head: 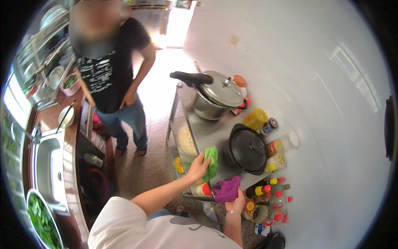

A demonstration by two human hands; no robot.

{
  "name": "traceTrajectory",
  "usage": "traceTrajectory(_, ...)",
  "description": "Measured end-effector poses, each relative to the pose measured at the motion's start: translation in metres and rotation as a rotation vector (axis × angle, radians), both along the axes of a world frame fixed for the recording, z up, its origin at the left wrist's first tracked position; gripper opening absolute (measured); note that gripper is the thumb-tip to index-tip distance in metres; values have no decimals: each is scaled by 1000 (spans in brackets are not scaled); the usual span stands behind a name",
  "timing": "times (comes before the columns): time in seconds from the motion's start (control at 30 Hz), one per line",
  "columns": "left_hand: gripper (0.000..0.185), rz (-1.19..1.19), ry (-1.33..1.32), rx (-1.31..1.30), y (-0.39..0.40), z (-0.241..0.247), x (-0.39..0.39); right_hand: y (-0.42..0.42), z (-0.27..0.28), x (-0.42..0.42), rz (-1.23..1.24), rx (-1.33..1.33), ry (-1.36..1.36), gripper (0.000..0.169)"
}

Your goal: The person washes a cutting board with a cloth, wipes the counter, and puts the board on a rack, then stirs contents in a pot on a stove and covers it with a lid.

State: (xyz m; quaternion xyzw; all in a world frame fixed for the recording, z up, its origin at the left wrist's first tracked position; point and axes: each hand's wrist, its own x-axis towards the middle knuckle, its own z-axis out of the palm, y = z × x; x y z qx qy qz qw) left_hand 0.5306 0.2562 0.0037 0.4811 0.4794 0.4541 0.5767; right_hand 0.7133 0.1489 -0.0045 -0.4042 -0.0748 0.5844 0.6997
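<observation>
My left hand (pixel 197 168) grips a bunched green cloth (pixel 211 163) over the front left edge of a metal shelf table (pixel 203 129). In my right hand (pixel 237 200) is a crumpled purple cloth (pixel 226 190), held at the table's near edge. Just beyond both cloths stands a black lidded pot (pixel 248 149), its lid on and a loop handle at each end. Farther back on the same tabletop sits a steel pressure cooker (pixel 217 96) with a long black handle pointing left. Neither cloth visibly touches the black pot.
Jars (pixel 275 162) and bottles (pixel 273 193) line the wall side. On the left, a counter holds a sink (pixel 48 168), a bowl of leafy greens (pixel 42 218) and a white bowl (pixel 66 115) with chopsticks across it. A person in a black T-shirt (pixel 102 74) stands beside that counter.
</observation>
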Motion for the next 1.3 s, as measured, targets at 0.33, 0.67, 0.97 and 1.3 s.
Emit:
traceTrajectory(0.33, 44, 175, -50, -89, -203, 23, -68, -31, -1, -111, 1064, 261, -465, 63)
traceTrajectory(0.67, 40, 665, -102, -159, -391, 3, -113, -134, -32, -202, 1534, 449, -640, 38)
traceTrajectory(0.97, 29, 940, 334, -66, -556, 30, -168, -176, 22, -326, 1450, 395, -247, 30)
traceTrajectory(1.3, 26, 1248, 298, -235, -661, 28, -192, -273, 20, -490, 1619, 750, -430, 34)
